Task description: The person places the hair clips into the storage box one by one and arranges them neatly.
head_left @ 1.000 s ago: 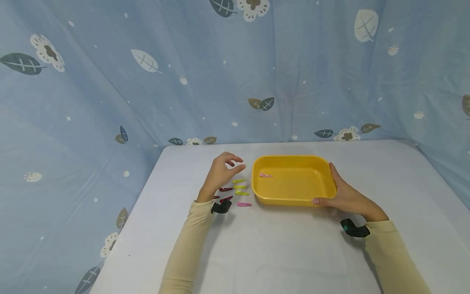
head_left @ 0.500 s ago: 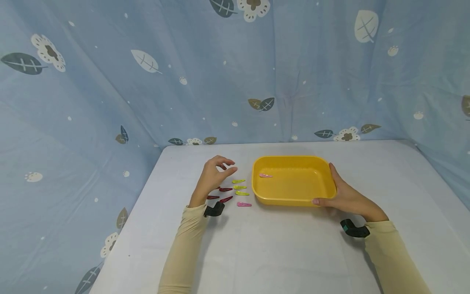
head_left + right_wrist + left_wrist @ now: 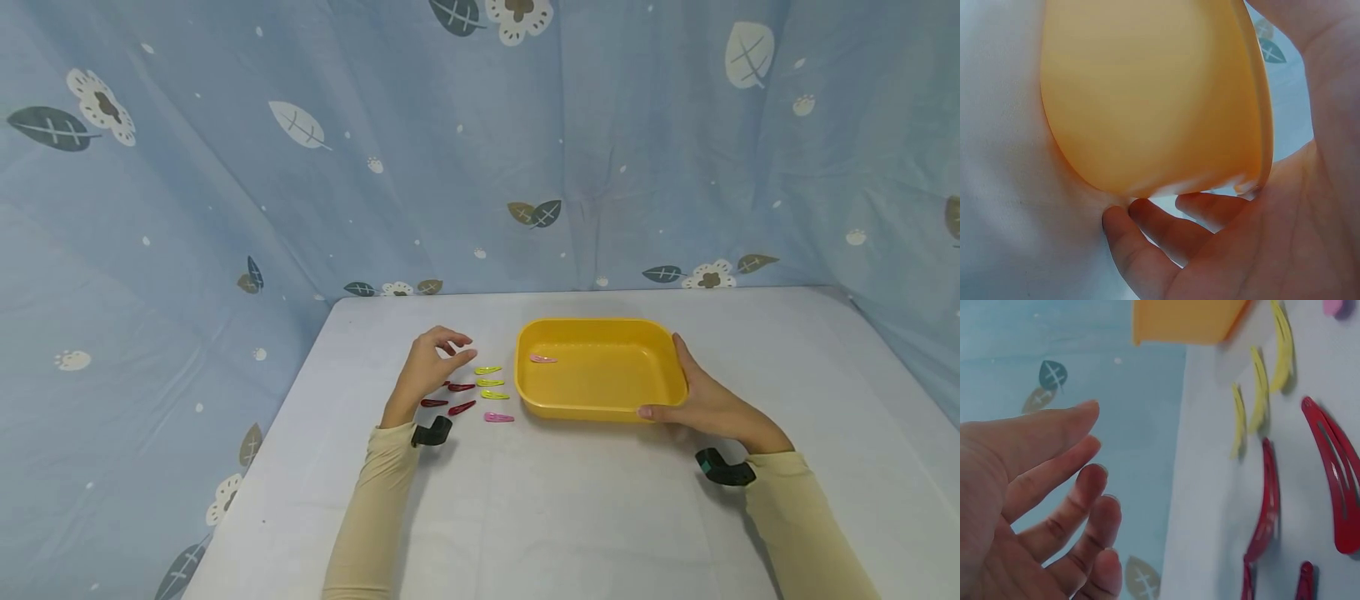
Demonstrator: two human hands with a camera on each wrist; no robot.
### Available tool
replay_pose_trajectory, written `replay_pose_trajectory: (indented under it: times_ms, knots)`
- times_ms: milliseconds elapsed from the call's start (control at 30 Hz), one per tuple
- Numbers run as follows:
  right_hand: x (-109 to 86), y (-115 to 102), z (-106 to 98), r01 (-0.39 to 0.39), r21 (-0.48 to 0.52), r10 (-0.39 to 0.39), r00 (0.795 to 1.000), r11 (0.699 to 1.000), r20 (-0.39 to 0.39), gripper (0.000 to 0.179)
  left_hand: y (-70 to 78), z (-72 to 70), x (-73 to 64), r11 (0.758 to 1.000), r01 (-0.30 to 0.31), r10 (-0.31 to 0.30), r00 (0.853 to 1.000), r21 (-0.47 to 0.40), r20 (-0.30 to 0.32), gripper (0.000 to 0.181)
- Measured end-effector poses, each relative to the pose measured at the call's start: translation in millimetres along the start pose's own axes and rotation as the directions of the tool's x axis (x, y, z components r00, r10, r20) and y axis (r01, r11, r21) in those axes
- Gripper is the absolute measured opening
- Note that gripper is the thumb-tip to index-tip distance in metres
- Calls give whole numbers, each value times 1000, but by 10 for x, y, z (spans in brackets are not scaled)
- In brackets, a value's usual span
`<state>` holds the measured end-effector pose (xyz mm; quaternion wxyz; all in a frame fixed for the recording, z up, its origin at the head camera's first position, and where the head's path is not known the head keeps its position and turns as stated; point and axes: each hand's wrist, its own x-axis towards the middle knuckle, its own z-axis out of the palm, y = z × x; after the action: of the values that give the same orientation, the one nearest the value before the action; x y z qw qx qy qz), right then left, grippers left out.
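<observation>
My left hand [image 3: 429, 363] hovers over the left part of the clip group, fingers loosely bent with nothing between them. Below and beside it lie several dark red snap hair clips [image 3: 462, 408], one partly covered by the hand. Three yellow hair clips [image 3: 495, 395] form a column to their right, with a pink hair clip [image 3: 498, 417] nearer the front. My right hand [image 3: 708, 402] grips the right end of a yellow plastic tray [image 3: 592, 414]. In the right wrist view its fingertips [image 3: 1124, 228] curl at the tray's lower edge. One pink clip [image 3: 543, 358] lies inside the tray.
All of this rests on a table with a white cloth [image 3: 585, 517]. Behind it hangs a blue curtain [image 3: 450, 167] printed with leaves and flowers. A black wrist camera [image 3: 432, 432] sits at the left cuff, another black camera [image 3: 724, 467] at the right.
My left hand has drawn back left and slightly down, away from the tray, uncovering more red clips. The right hand and the tray have stayed in place.
</observation>
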<state>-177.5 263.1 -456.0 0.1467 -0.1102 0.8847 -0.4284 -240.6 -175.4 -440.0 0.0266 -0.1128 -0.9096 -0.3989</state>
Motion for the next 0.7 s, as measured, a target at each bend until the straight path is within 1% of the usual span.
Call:
replay_pose_trajectory:
  times_ms: [167,267,400,533,700]
  knots:
    - [-1,1,0,13,11,-13,1000,1000,-1,135,-72,27,-1,999,27,-28,999,33,21,32]
    - [2,-15,-1,3,16,-3,1000,1000,6,135,-106,39,-3,998,49,-50,998,35,33,30]
    - [5,-31,-2,-18,11,18,1000,1000,17,135,-148,65,3,998,63,-64,996,32,54,27]
    - [-3,-25,-4,-12,21,11,1000,1000,19,134,-185,98,16,996,70,-73,994,46,79,25]
    - [-7,-19,-3,-13,15,13,1000,1000,15,135,-218,130,21,994,85,-91,991,64,95,24]
